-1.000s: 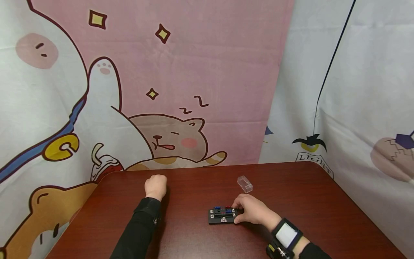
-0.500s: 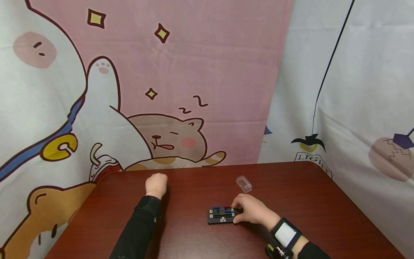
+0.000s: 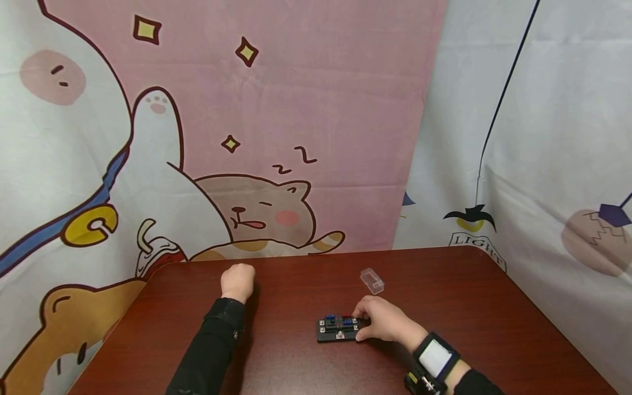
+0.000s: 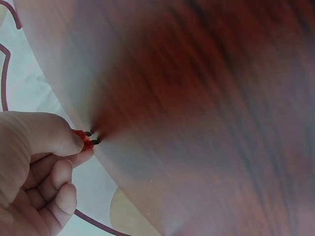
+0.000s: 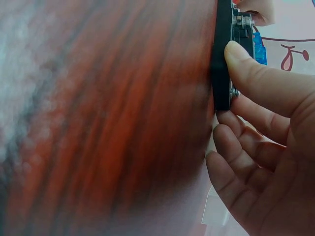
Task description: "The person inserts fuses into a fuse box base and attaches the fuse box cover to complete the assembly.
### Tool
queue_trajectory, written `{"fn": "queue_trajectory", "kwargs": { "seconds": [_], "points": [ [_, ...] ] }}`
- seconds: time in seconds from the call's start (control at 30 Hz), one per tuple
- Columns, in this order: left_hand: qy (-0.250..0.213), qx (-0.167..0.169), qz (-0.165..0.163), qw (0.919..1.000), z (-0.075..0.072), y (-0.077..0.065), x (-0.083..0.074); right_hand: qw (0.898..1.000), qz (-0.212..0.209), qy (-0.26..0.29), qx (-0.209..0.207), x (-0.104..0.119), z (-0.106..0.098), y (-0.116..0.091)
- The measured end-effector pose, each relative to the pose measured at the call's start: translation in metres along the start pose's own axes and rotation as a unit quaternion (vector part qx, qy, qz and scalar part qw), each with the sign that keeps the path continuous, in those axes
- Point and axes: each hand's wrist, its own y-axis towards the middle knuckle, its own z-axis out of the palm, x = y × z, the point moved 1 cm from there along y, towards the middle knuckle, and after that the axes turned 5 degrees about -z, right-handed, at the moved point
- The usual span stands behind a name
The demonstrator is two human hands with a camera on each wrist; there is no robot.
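Observation:
In the left wrist view, my left hand (image 4: 34, 162) pinches a small orange-red blade fuse (image 4: 86, 139) between thumb and forefinger, its two dark prongs pointing outward. The head view shows that left hand (image 3: 237, 282) over the far left of the table, the fuse hidden from there. My right hand (image 3: 387, 320) grips the right end of a black fuse block (image 3: 338, 328) lying on the table. Blue and red fuses sit in the block, with metal screw terminals along its edges. From the right wrist view, my right thumb (image 5: 241, 56) presses the block's side (image 5: 222, 64).
A clear plastic cover (image 3: 372, 281) lies on the reddish-brown table (image 3: 296, 285), just beyond my right hand. Printed cloth (image 3: 340, 126) with cartoon animals hangs behind the table's far edge. A dark strapped device (image 3: 436, 359) sits on my right wrist.

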Motion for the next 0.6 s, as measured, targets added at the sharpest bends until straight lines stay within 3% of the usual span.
{"fn": "queue_trajectory", "kwargs": {
  "seconds": [0.27,0.6],
  "points": [
    [-0.009,0.003,-0.004,0.9999,-0.002,0.000,0.005,1.000,0.001,0.005,0.001,0.001,0.000,0.000],
    [-0.004,-0.036,0.036,0.9987,-0.015,-0.005,-0.006,1.000,-0.002,0.004,0.001,0.000,0.000,0.000]
  ]
}}
